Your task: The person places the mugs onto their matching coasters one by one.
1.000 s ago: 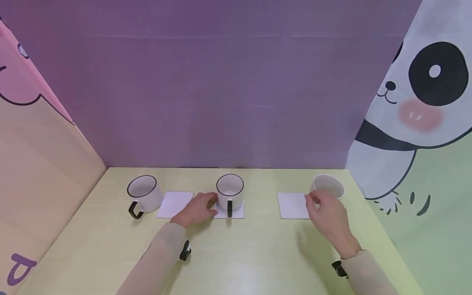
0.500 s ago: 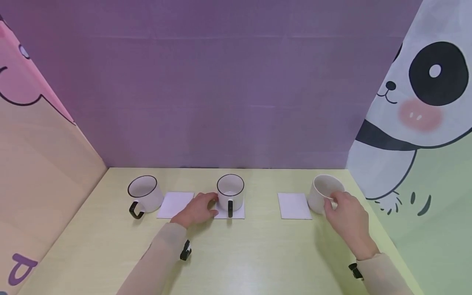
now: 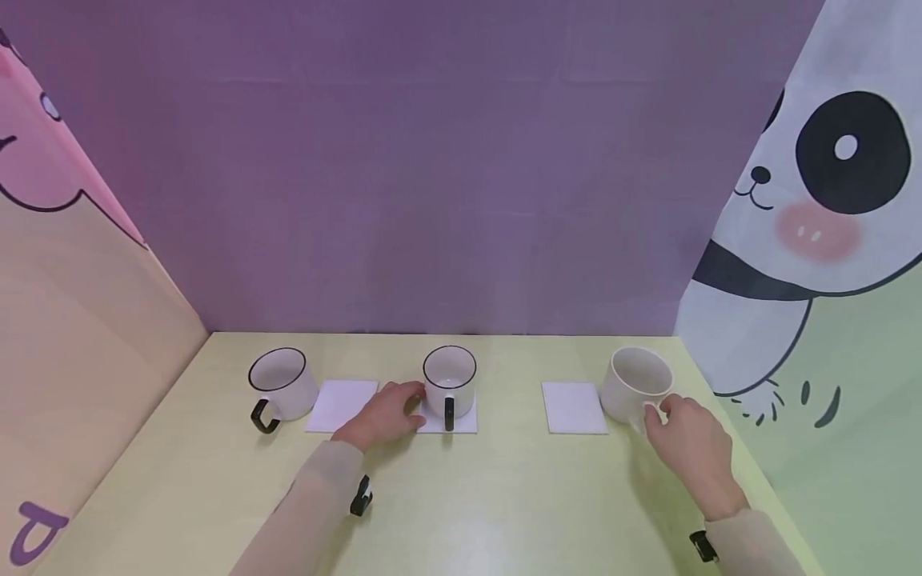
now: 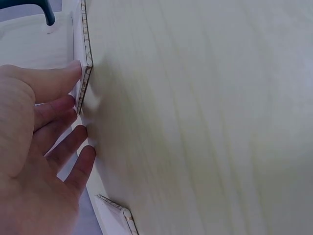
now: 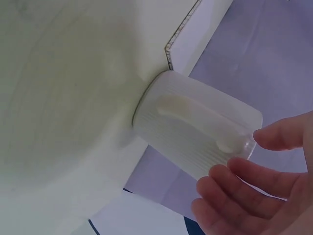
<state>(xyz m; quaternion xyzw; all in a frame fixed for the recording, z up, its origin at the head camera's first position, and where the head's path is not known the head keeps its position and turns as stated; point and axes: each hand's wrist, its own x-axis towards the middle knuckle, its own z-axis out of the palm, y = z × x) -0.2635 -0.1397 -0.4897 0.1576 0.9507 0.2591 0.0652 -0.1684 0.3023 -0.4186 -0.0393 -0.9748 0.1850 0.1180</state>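
Observation:
My left hand [image 3: 385, 414] stays beside a white mug with a black rim and black handle [image 3: 455, 402], which stands on a square white coaster [image 3: 469, 422]. In the left wrist view the thumb [image 4: 58, 83] lies at the coaster's edge [image 4: 83, 39], the other fingers loosely spread beyond it. At the right, my right hand [image 3: 695, 448] pinches a plain ribbed white mug [image 3: 621, 400] at its handle. Thumb [image 5: 279, 134] and forefinger bracket the handle's upper end [image 5: 234, 139], close to the rim. That mug stands upright on the table, its handle toward the front.
Another black-rimmed white mug [image 3: 291, 400] stands at the far left, next to a white coaster [image 3: 338, 404]. A further coaster [image 3: 574, 408] lies left of the plain mug. A purple backdrop [image 3: 446, 176] and printed side panels enclose the pale table [image 3: 461, 496].
My right hand has moved right and toward me along the plain mug, whose handle now shows at the front. The left hand holds its place. The head view has tilted slightly.

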